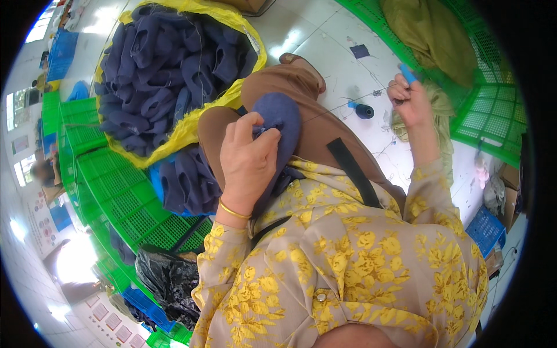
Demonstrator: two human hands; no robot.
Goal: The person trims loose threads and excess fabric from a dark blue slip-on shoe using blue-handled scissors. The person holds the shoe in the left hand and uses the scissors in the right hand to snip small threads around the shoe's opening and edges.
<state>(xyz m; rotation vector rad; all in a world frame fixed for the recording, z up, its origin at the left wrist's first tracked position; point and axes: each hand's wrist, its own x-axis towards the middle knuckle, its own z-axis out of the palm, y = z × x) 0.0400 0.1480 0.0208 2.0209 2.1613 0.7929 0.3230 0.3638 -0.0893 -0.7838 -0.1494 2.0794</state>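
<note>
On my lap rests a dark blue fabric slipper [283, 110], its rounded end pointing away from me. My left hand [249, 153] pinches its fabric near the middle. A thin dark thread [342, 105] runs taut from the slipper to my right hand [411, 100], raised out to the right with its fingers closed on it. Something bright blue and tube-shaped [408, 73] stands up at the right hand's fingers; whether it covers a finger or is a handle I cannot tell. Any needle is too small to make out.
A yellow-edged sack [255, 36] full of dark blue slippers [156, 75] stands ahead left. More slippers [187, 180] lie beside my left thigh. Green baskets [130, 211] flank me at left; another green basket [487, 113] with olive cloth [429, 35] is at right. A thread spool [364, 111] sits on the floor.
</note>
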